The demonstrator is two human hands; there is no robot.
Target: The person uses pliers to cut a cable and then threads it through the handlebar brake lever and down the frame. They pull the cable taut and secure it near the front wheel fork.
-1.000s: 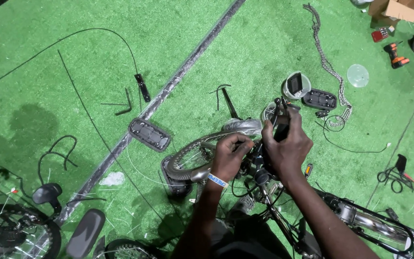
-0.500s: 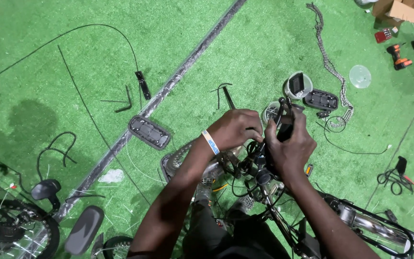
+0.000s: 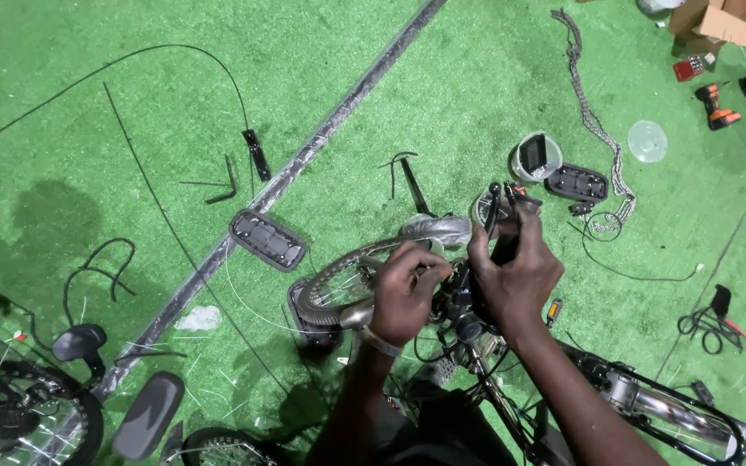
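My right hand is closed around the black grip and brake-lever end of a bicycle handlebar, holding it upright. My left hand is curled on the silver handlebar tube just to the left, next to the black stem and cables. A curved silver mudguard lies under and beyond my left hand. The bicycle frame runs off to the lower right.
On the green turf lie two black pedals, a chain, a clear lid, a long metal bar, loose cables, a hex key, a saddle, a wheel, a drill and a cardboard box.
My left hand reached up and right toward the brake lever, then dropped back onto the silver handlebar tube. My right hand stayed on the grip.
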